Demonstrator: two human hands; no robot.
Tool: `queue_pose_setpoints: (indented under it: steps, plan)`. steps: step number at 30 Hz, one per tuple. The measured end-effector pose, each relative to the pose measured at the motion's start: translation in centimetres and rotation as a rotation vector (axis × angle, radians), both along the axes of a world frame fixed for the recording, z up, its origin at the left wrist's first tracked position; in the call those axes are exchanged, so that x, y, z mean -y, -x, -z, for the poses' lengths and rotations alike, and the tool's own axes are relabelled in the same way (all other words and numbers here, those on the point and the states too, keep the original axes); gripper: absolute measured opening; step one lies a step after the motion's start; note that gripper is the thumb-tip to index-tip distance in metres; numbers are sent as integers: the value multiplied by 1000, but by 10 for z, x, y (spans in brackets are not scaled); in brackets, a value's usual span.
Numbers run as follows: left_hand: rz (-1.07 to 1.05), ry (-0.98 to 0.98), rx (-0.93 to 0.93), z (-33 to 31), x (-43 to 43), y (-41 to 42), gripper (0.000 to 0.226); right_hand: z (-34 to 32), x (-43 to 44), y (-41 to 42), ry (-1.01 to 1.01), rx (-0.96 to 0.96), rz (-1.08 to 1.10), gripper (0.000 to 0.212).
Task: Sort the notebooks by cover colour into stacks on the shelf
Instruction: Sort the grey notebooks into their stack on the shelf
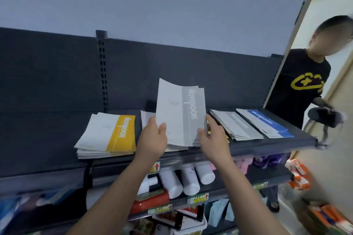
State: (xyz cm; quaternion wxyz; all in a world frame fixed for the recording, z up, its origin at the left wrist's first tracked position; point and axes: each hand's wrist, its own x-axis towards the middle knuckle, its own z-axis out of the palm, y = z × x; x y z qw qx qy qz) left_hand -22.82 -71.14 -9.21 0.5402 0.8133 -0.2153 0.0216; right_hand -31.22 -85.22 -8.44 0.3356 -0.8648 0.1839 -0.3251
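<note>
A grey-banded notebook [177, 112] is raised and tilted up above the middle pile on the dark shelf [248, 148]. My left hand [152, 139] pinches its lower left edge, thumb on the cover. My right hand [214, 137] holds its lower right edge, over a mixed pile that shows a sliver of yellow [219, 134]. At the left lies a stack of yellow-banded notebooks [108, 135]. To the right a grey stack [236, 125] sits beside a blue-banded stack [265, 123].
A person in a black shirt [299, 84] stands at the shelf's right end beside a black stool [322, 119]. Lower shelves hold white bottles [189, 179], a red bottle [150, 201] and packaged goods. A slotted upright [103, 70] divides the dark back panel.
</note>
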Motion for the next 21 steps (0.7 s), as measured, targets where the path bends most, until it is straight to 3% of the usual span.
queue_pose_setpoints:
  steps: [3,10,21]
  plan:
    - [32,-39,-18,-1,31,-3,30,-1,30,1,-29,1,26,15]
    - [146,-121,-22,-2,101,-21,27,-2,97,-6,-52,-35,121,16]
    - [201,-290,-52,2,214,-24,31,4,205,-6,-101,-125,201,33]
